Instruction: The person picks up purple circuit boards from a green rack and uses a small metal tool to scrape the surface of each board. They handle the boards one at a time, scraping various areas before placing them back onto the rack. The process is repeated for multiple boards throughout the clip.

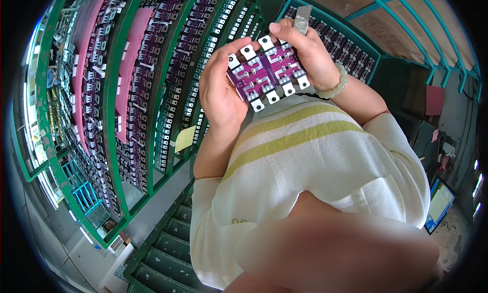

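Both sides of my grip are closed here: the left hand [221,87] and right hand [315,54] pinch the purple blocks [267,72] by opposite ends, white tabs lining both edges, held up before the chest. A grey flat piece [303,19] juts from the right fingers! Farther out, I see a green rack [114,72] packed with purple parts, a yellow note [185,138], and a teal-rimmed crate [375,64] beyond the right hand.

Glossy plastic assembly [268,69], cloth shirt [310,158]
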